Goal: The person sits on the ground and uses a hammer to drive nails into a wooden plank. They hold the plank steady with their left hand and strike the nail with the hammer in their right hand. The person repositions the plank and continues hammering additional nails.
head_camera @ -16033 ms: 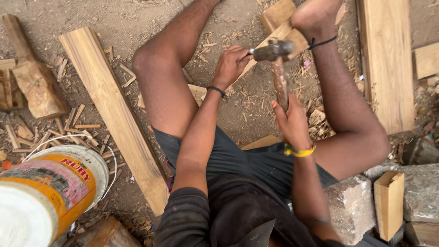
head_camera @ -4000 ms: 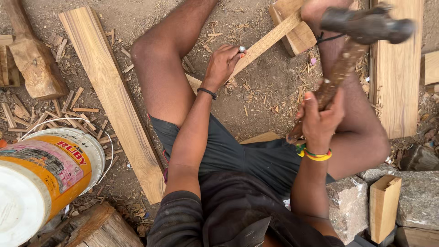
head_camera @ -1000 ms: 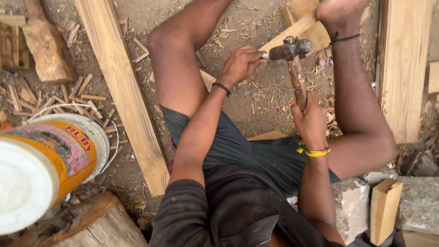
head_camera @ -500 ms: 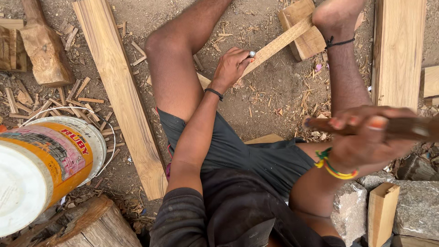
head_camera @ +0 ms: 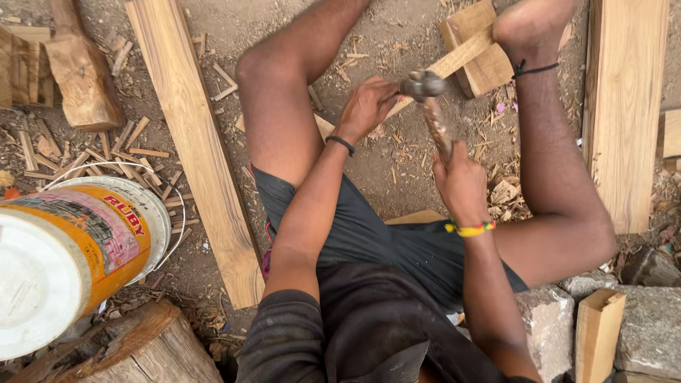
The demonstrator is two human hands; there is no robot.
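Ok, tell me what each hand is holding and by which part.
The right hand grips a hammer by the lower end of its handle. The left hand holds a thin wooden strip near its lower end, beside the hammer head.

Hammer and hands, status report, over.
Right hand gripping hammer handle, head down at the wooden strip. Left hand steadying the strip beside the head. Foot pinning strip on block. Nothing in the way.

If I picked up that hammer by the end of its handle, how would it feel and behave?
The hammer would probably feel head-heavy: a chunky dark metal head tops a slim wooden handle, so it would tend to droop forward. It looks rigid, not fragile. The right hand wraps the worn handle fully, which suggests a fair grip. Laid down, it likely would not roll.
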